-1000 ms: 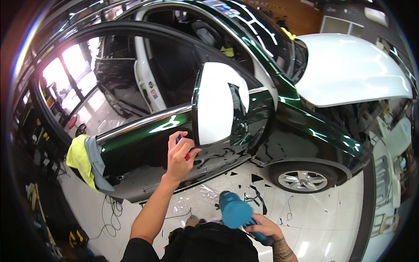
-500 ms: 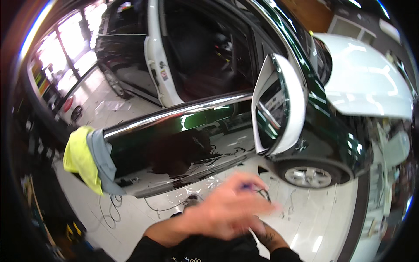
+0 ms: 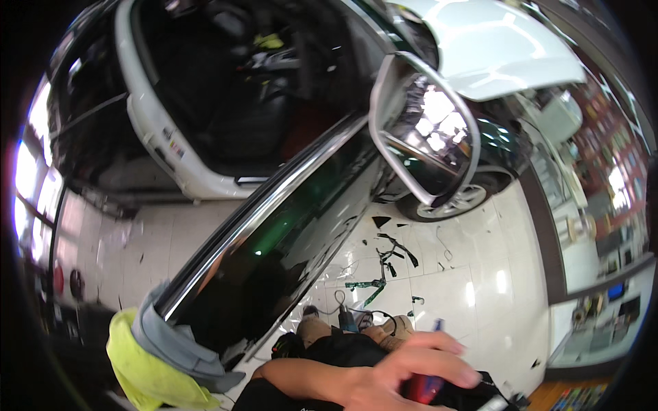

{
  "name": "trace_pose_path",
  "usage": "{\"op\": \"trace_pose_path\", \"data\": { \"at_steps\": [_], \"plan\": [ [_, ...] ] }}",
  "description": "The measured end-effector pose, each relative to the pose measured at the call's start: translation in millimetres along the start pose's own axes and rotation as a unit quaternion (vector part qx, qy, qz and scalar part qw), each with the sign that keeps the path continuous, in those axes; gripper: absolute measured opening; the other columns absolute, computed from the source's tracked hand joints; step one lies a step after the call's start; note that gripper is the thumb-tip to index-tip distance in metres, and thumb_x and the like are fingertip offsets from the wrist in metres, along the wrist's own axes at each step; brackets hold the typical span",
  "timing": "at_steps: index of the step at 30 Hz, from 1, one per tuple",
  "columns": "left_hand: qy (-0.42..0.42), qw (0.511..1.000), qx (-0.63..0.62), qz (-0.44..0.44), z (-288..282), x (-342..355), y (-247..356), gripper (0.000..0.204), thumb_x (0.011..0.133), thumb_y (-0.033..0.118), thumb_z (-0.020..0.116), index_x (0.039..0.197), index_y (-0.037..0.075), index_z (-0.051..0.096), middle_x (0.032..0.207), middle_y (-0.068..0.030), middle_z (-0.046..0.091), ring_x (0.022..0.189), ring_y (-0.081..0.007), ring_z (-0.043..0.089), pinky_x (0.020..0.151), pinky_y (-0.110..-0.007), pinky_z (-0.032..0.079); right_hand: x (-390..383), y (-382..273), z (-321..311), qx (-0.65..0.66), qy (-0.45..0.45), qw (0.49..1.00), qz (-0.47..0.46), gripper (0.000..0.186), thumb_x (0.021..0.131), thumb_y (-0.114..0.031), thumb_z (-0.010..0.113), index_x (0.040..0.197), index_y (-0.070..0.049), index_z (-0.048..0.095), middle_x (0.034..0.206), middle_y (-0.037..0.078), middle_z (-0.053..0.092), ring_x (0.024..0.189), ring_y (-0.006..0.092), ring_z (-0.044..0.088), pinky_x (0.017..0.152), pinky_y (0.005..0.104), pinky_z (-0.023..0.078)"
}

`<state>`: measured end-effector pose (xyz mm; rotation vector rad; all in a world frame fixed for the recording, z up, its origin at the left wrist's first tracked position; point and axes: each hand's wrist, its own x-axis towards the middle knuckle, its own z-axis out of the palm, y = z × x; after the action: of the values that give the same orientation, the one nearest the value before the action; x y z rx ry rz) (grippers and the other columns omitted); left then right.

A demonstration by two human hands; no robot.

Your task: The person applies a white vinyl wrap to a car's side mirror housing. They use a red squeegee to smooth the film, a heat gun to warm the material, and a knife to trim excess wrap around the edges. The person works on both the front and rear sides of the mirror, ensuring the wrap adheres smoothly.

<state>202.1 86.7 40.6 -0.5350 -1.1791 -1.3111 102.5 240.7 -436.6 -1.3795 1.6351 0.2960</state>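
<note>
My left hand (image 3: 411, 373) is at the lower edge of the view, fingers curled on a small red and blue tool (image 3: 425, 386). My right hand is out of sight. A teal tool (image 3: 347, 319) with a cable shows low down by my feet; whether it rests on the floor is unclear. In front of me are the open dark-green car door (image 3: 281, 219) and its white-cased mirror (image 3: 473, 144), tilted glass facing me. Yellow (image 3: 137, 363) and grey (image 3: 161, 329) cloths drape over the door's end.
The car's seat (image 3: 240, 123) and white door frame (image 3: 161, 144) show through the opening. A white bonnet (image 3: 500, 48) and front wheel (image 3: 452, 204) are at the right. Dark film scraps (image 3: 384, 250) and cables lie on the tiled floor (image 3: 480, 260). A glass wall (image 3: 603, 322) borders the right.
My left hand has left the mirror and moved down and right with the small tool. The teal tool is lower, and my right hand has dropped from sight. The view has turned.
</note>
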Motion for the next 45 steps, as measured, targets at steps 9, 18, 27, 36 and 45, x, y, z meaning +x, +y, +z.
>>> {"op": "trace_pose_path", "data": {
  "at_steps": [9, 18, 27, 36, 45],
  "plan": [
    [0.035, 0.934, 0.324, -0.144, -28.3, -63.6, -53.0, 0.030, 0.097, 0.034, 0.053, 0.084, 0.007, 0.052, 0.074, -0.0052, 0.047, 0.089, -0.0283, 0.048, 0.077, -0.044, 0.048, -37.5, 8.4, -10.0, 0.052, 0.105, 0.993, 0.012, 0.036, 0.090, -0.036, 0.052, 0.095, -0.007, 0.074, 0.091, 0.016, 0.072, 0.091, 0.0327, 0.070, 0.075, 0.0469, 0.055],
    [-0.139, 0.827, 0.396, -0.374, -14.2, -97.5, -96.0, 0.015, 0.088, 0.012, 0.063, 0.084, -0.002, 0.067, 0.081, -0.0115, 0.063, 0.094, -0.0286, 0.059, 0.082, -0.038, 0.047, -92.9, 24.5, -118.6, 0.305, 0.261, 0.899, -0.176, 0.035, 0.094, -0.025, 0.059, 0.121, -0.003, 0.063, 0.107, 0.021, 0.066, 0.094, 0.0283, 0.067, 0.081, 0.0395, 0.053],
    [0.000, 0.810, 0.363, -0.461, 8.2, -126.6, -133.7, 0.014, 0.090, 0.012, 0.065, 0.092, -0.001, 0.070, 0.088, -0.0079, 0.064, 0.076, -0.0131, 0.052, 0.063, -0.026, 0.040, -220.6, -22.1, -224.8, 0.451, 0.505, 0.688, -0.261, 0.026, 0.090, -0.018, 0.069, 0.107, 0.001, 0.063, 0.082, 0.014, 0.066, 0.071, 0.0159, 0.063, 0.065, 0.0315, 0.050],
    [0.097, 0.369, 0.310, -0.871, -85.9, -266.9, -2.0, 0.076, 0.090, 0.071, 0.045, 0.096, -0.001, 0.066, 0.074, -0.0084, 0.063, 0.066, -0.0160, 0.062, 0.054, -0.031, 0.051, -251.4, 55.7, -200.2, 0.464, 0.381, 0.773, -0.206, 0.017, 0.088, -0.013, 0.067, 0.084, 0.003, 0.065, 0.068, 0.007, 0.056, 0.060, 0.0176, 0.052, 0.057, 0.0293, 0.042],
    [0.135, 0.319, 0.430, -0.833, -98.5, -356.1, -31.8, 0.082, 0.095, 0.063, 0.040, 0.111, -0.014, 0.063, 0.119, -0.0302, 0.062, 0.117, -0.0432, 0.057, 0.099, -0.044, 0.045, -314.6, -13.0, -256.9, 0.314, 0.099, 0.900, -0.285, 0.025, 0.087, -0.002, 0.067, 0.112, -0.004, 0.071, 0.092, 0.006, 0.058, 0.086, 0.0159, 0.053, 0.077, 0.0261, 0.042]
  ]
}}
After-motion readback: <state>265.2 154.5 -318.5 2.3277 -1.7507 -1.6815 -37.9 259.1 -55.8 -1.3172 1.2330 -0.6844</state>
